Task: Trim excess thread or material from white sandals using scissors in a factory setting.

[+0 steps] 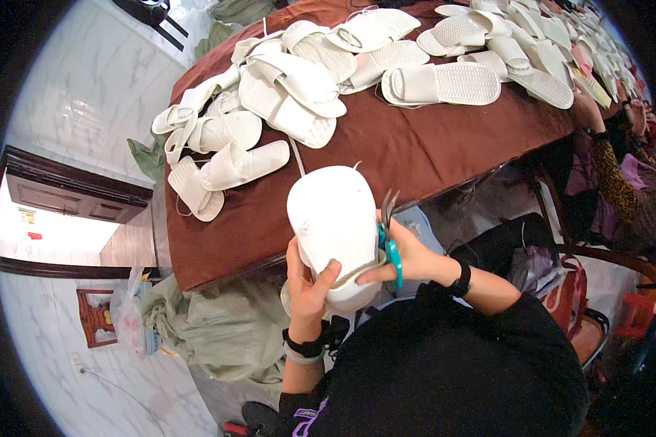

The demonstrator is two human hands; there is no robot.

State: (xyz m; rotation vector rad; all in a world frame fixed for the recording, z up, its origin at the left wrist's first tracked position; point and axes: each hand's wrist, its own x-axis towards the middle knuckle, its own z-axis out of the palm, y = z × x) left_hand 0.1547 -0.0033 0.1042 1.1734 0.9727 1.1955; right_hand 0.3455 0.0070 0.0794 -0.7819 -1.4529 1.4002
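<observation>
Close in front of me, at the table's near edge, I hold a white slipper with its smooth, broad face up. My left hand grips its near left side, the thumb lying on top. My right hand is closed round scissors with teal handles, whose dark blades point away from me. That hand's thumb also presses the slipper's near right edge, by a raised band. A short thread end stands up at the slipper's far tip. The fingers under the slipper are hidden.
A brown cloth covers the table, with many white slippers heaped along its far side. At the right, another person's arm reaches to the pile. Greenish-grey sacks lie at lower left, and a chair stands at right.
</observation>
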